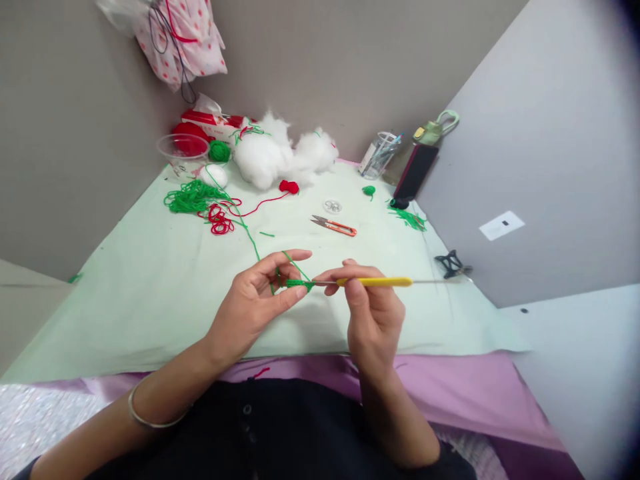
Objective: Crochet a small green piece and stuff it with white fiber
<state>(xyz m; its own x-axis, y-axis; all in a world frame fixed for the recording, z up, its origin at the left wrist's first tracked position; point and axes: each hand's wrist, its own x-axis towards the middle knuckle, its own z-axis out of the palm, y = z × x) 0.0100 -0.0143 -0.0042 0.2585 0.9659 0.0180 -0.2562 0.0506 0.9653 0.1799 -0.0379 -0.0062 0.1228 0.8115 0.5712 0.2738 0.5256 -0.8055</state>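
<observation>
Between thumb and fingers, my left hand pinches a small green crochet piece. Green yarn runs from the tangled heap on the table up over my left index finger, which is stretched out. My right hand is closed around the yellow handle of a crochet hook, held level. The hook's metal tip meets the green piece at its right end; the exact stitch is too small to make out. Both hands are above the near part of the table.
Beyond my hands lie orange thread snips, a small clear round case and a red crocheted piece. Green yarn, white stuffing and a plastic cup sit back left. A bottle and phone lean back right.
</observation>
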